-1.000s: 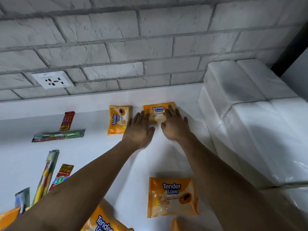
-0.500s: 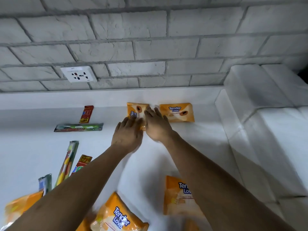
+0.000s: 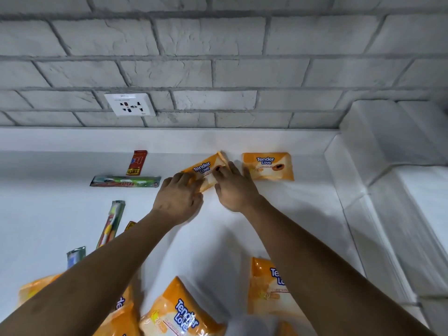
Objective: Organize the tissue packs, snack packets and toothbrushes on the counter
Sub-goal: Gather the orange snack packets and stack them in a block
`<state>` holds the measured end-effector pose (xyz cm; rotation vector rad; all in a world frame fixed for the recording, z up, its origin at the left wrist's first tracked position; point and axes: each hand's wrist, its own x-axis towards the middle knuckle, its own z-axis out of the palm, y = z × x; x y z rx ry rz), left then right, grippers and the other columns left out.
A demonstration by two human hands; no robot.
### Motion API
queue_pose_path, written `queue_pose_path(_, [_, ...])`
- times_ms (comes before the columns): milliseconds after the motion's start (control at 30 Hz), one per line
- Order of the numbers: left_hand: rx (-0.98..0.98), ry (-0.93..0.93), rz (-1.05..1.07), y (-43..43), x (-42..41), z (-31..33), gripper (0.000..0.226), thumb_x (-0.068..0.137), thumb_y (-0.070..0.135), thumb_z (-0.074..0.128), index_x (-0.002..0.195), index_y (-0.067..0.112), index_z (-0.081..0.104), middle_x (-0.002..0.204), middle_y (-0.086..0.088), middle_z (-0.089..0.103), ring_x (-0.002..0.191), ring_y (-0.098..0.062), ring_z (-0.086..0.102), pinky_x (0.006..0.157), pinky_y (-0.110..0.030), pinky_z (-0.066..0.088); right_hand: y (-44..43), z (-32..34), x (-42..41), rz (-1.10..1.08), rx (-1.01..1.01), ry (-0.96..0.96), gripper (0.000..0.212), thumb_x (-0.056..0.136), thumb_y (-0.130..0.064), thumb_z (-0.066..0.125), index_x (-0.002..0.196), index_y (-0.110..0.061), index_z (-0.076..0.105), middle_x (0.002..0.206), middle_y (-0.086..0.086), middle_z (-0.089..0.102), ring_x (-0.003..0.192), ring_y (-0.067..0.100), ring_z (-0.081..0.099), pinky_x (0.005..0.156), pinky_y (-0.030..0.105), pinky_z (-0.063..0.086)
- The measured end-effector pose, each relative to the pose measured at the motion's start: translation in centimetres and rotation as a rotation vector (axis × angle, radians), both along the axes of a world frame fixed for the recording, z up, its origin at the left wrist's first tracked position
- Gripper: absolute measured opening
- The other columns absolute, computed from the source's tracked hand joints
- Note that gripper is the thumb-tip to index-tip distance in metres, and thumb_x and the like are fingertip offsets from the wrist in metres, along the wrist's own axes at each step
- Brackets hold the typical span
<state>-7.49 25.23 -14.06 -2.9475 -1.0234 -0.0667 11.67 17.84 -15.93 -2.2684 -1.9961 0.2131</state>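
Observation:
An orange Tender Love tissue pack [image 3: 206, 168] lies tilted near the back of the white counter [image 3: 48, 214]. My left hand [image 3: 179, 197] grips its left end and my right hand [image 3: 234, 187] presses its right end. A second orange tissue pack [image 3: 268, 166] lies flat just to the right, against the back. Several more orange packs [image 3: 180, 311] lie near the front edge. A red snack packet [image 3: 137, 162] and a green packaged toothbrush [image 3: 124, 181] lie at the left rear; another toothbrush [image 3: 111, 223] lies nearer me.
A grey brick wall with a white power socket [image 3: 129, 104] rises behind the counter. Large white wrapped bundles [image 3: 397, 190] are stacked on the right. A further snack packet [image 3: 129, 225] and a toothbrush pack end [image 3: 75, 257] peek out beside my left forearm.
Both hands shifted left from the right-hand tissue pack to the left one. That pack has turned from upright to a slant, its printed side now facing up.

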Motion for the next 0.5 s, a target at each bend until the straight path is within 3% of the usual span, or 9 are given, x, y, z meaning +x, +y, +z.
queue_pose_path(200, [-0.031,0.05,0.029,0.4,1.1,0.0,0.05,0.095,0.041,0.046,0.135,0.016,0.063,0.131,-0.012,0.063,0.105,-0.035,0.062,0.081,-0.044,0.054,-1.5,-0.5,-0.3,-0.025,0.052,-0.006,0.057,0.104,-0.036,0.044,0.156,-0.016,0.035,0.159,0.005,0.039,0.153,0.035,0.025,0.121,0.065,0.018])
queue_pose_path(400, [-0.122,0.069,0.081,1.1,2.7,0.3,0.072,0.093,0.048,0.029,0.153,0.012,0.045,0.155,-0.009,0.048,0.128,-0.033,0.054,0.097,-0.042,0.048,-2.3,-0.6,-0.1,-0.042,0.057,-0.022,0.06,0.103,-0.038,0.047,0.156,-0.014,0.033,0.159,0.005,0.037,0.153,0.033,0.024,0.122,0.063,0.019])
queue_pose_path(500, [-0.14,0.082,0.086,1.2,3.4,0.2,0.067,0.102,0.047,0.033,0.159,0.011,0.035,0.164,-0.008,0.036,0.135,-0.032,0.049,0.103,-0.043,0.046,-2.2,-0.6,0.3,-0.058,0.034,-0.019,0.062,0.104,-0.04,0.045,0.158,-0.015,0.029,0.162,0.005,0.031,0.155,0.034,0.019,0.122,0.063,0.018])
